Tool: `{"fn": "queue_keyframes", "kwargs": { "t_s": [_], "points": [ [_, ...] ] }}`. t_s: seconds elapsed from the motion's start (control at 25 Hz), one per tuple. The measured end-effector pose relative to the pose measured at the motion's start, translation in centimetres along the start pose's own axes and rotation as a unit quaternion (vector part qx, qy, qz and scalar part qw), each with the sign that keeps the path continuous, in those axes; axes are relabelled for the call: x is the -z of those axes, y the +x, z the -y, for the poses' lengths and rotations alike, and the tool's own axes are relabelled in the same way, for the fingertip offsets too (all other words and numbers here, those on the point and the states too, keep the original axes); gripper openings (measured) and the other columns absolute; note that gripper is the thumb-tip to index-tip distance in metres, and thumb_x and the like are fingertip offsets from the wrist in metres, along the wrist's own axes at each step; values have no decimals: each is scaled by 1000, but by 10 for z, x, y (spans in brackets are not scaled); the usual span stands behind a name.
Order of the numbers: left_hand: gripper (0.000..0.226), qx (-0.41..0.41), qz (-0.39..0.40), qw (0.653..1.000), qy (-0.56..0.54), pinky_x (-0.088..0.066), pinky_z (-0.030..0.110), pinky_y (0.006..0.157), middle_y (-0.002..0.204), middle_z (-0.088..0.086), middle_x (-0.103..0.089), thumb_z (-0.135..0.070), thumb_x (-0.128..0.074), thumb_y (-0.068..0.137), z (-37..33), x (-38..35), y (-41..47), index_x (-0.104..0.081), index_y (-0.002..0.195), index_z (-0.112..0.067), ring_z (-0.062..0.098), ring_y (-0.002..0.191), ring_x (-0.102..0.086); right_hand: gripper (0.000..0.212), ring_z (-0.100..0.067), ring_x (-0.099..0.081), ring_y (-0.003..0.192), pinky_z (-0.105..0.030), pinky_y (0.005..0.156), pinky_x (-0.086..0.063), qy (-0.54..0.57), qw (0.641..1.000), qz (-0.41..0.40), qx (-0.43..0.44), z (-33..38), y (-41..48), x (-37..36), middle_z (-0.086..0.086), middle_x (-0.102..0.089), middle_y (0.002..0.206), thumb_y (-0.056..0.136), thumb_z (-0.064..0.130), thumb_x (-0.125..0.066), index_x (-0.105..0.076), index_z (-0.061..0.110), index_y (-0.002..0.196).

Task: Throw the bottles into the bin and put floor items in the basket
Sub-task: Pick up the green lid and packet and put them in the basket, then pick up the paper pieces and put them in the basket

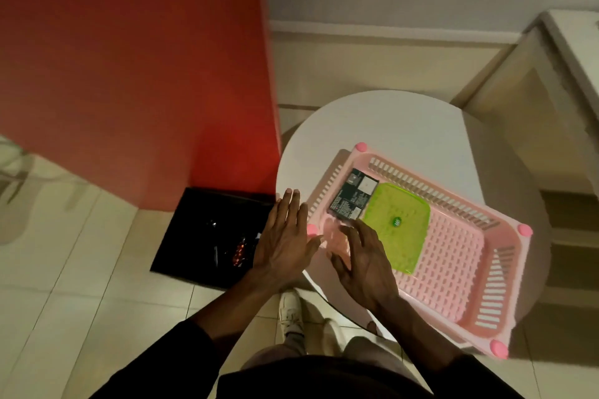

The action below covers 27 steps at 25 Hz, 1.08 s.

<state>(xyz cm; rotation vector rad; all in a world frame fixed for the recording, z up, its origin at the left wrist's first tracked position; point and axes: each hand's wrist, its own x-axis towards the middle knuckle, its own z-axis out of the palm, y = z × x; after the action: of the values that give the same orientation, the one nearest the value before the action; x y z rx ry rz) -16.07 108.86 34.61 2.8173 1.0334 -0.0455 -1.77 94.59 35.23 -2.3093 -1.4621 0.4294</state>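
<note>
Here, both hands hover empty over the near left end of a pink basket [453,256] on a round white table [372,126].

The left hand [287,236] is flat with fingers spread, holding nothing; the right hand [364,264] is open too, covering part of the basket floor. Inside lie a dark box [351,197] and a green lid [400,223]. The black bin [194,220] stands on the floor beside the table; its dim contents are hard to make out.

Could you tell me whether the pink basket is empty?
Not empty: the pink basket holds a dark box and a green lid.
</note>
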Motion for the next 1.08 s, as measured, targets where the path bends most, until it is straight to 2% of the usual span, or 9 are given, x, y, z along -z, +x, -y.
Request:
{"fn": "queue_keyframes", "kwargs": {
  "t_s": [0.12,0.28,0.36,0.44,0.52,0.6,0.68,0.84,1.08],
  "points": [
    [84,77,-5,997,8,-17,50,133,173,20,-25,-65,-35,104,9,-4,-42,-41,160,-3,33,164,-16,56,-38,-42,141,-51,113,-42,-10,996,40,84,15,-10,-6,-18,-45,153,97,42,-54,-51,11,144],
    [89,199,16,980,12,-7,45,129,172,21,-27,-71,-34,103,11,-18,-121,-40,160,-2,33,162,-21,60,-35,-44,139,-47,114,-41,-4,975,99,199,38,-33,-11,-17,-46,152,98,49,-49,-49,11,145],
    [91,231,4,973,1,-15,48,131,170,23,-30,-72,-36,102,12,-31,-164,-46,156,0,35,161,-25,65,-37,-41,143,-49,117,-38,-7,961,143,236,46,-43,-22,-16,-43,156,97,48,-55,-45,11,149],
    [91,261,-15,965,-29,-26,49,130,170,26,-28,-71,-46,101,7,-44,-210,-46,155,2,37,161,-22,69,-34,-30,152,-49,122,-30,-14,945,196,260,53,-56,-39,-14,-32,164,99,48,-56,-37,14,156],
    [95,316,-4,948,-39,-22,48,131,172,26,-23,-73,-42,100,-2,-53,-254,-40,158,3,38,163,-15,70,-33,-28,153,-50,122,-30,-24,927,228,297,61,-73,-53,-14,-31,165,100,47,-59,-38,12,156],
    [99,379,25,925,-28,-12,47,132,174,23,-15,-78,-28,100,-13,-62,-295,-35,160,0,36,164,-6,70,-38,-45,143,-52,114,-43,-55,902,248,350,72,-93,-71,-22,-47,154,95,44,-67,-47,4,149],
    [98,423,38,905,-28,-9,47,131,174,22,-13,-78,-28,100,-24,-72,-331,-34,161,-1,36,164,-3,73,-35,-53,134,-49,108,-49,-71,885,273,372,82,-111,-87,-19,-53,147,92,48,-68,-47,6,147],
    [95,507,64,858,-52,-10,48,130,173,24,-17,-75,-43,99,-45,-88,-410,-39,159,-1,37,163,-7,78,-33,-29,152,-46,122,-30,-112,833,326,433,105,-153,-120,-16,-34,162,96,61,-52,-35,12,155],
    [96,574,86,807,-110,-8,49,132,174,25,-12,-72,-42,100,-53,-103,-497,-33,162,0,38,164,-3,79,-30,-25,154,-43,124,-28,-145,767,359,511,162,-205,-162,-16,-33,162,97,62,-49,-33,11,156]
  ]
}}
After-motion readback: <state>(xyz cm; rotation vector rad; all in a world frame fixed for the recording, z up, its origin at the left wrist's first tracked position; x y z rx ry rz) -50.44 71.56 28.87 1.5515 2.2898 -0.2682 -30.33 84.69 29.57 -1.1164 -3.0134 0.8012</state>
